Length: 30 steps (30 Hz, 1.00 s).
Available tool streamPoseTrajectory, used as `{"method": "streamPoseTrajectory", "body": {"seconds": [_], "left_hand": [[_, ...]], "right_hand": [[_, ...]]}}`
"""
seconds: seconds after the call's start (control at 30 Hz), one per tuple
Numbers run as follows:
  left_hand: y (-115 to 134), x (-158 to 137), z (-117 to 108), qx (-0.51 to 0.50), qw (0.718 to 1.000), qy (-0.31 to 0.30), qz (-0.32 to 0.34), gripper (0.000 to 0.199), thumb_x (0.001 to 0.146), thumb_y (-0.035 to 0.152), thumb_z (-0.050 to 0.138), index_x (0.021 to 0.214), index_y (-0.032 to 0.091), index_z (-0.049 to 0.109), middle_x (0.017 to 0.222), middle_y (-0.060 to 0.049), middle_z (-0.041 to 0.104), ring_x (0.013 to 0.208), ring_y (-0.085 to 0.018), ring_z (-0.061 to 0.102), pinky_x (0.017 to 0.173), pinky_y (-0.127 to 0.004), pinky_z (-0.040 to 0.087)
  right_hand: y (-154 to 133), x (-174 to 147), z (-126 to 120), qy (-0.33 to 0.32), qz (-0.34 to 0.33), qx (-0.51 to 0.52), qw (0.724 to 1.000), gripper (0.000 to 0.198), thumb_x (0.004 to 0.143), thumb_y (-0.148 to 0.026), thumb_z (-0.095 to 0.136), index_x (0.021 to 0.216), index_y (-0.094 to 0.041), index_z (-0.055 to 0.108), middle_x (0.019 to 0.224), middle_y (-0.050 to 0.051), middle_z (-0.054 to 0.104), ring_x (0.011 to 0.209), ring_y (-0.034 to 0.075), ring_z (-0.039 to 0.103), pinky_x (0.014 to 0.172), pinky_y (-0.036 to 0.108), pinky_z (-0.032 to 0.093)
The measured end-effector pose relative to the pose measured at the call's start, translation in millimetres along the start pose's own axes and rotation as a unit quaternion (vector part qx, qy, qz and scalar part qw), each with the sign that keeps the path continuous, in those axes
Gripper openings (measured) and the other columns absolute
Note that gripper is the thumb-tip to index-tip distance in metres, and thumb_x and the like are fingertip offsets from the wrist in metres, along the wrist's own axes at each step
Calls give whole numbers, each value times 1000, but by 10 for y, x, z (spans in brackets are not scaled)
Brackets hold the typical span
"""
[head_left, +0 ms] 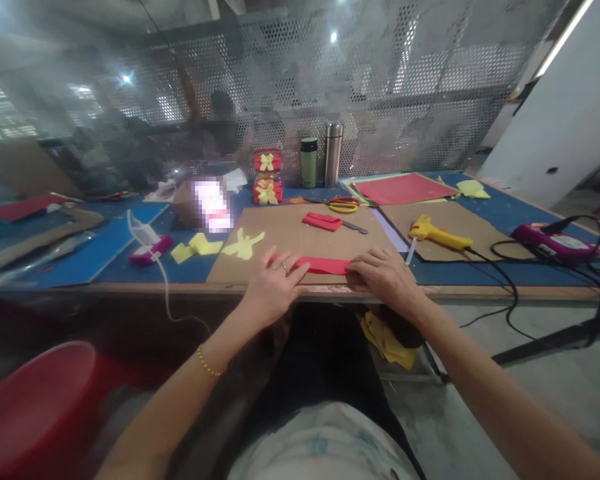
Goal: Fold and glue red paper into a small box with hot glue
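Observation:
A folded-looking red strip [325,265], perhaps felt or paper, lies along the front edge of a brown cardboard sheet [275,223]. At its left end is my left hand [276,280], with thumb and fingers closed on the strip. My right hand [384,277] has its fingers bent together over the right end, hiding it. Just beyond lies a small folded red piece [323,221] beside a grey-bladed tool [355,227]. To the left of my left hand is a yellow cut-out [243,245] with several arms, flat on the cardboard.
A yellow glue gun [437,235] with a black cord lies on the right. Behind are yellow-handled scissors [344,205], a red sheet [405,189], a green tumbler [309,162], a steel flask [333,155] and stacked red boxes with yellow bows [267,177]. Left stands a purple-white power strip [151,250].

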<state>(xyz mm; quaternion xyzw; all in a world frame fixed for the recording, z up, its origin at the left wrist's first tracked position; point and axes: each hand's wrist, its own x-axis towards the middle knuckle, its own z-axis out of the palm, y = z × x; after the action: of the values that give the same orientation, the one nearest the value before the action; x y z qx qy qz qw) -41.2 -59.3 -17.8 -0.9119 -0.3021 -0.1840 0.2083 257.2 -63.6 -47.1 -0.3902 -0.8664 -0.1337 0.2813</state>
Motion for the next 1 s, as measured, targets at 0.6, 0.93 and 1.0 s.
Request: {"method": "streamPoseTrajectory", "body": {"seconds": [0.6, 0.93, 1.0], "left_hand": [[83, 65, 198, -41, 995, -58, -75, 71, 95, 68, 52, 152, 26, 55, 126, -18, 59, 114, -34, 54, 101, -51, 43], [153, 147, 197, -98, 994, -38, -33, 73, 93, 63, 61, 143, 10, 60, 149, -25, 57, 139, -36, 52, 115, -52, 39], [172, 162, 240, -111, 993, -31, -24, 77, 94, 64, 59, 143, 5, 57, 147, -26, 59, 139, -35, 53, 117, -50, 40]], "right_hand": [[-117, 0, -32, 28, 86, 37, 995, 35, 106, -34, 48, 106, -20, 80, 96, 10, 75, 87, 24, 58, 76, 40, 42], [-105, 28, -5, 26, 96, -11, 995, 36, 106, -30, 46, 94, -18, 78, 98, 12, 72, 89, 25, 56, 79, 40, 45], [-107, 28, 2, 27, 105, -7, 994, 35, 105, -29, 46, 94, -18, 78, 99, 13, 71, 88, 25, 56, 79, 40, 47]]}}
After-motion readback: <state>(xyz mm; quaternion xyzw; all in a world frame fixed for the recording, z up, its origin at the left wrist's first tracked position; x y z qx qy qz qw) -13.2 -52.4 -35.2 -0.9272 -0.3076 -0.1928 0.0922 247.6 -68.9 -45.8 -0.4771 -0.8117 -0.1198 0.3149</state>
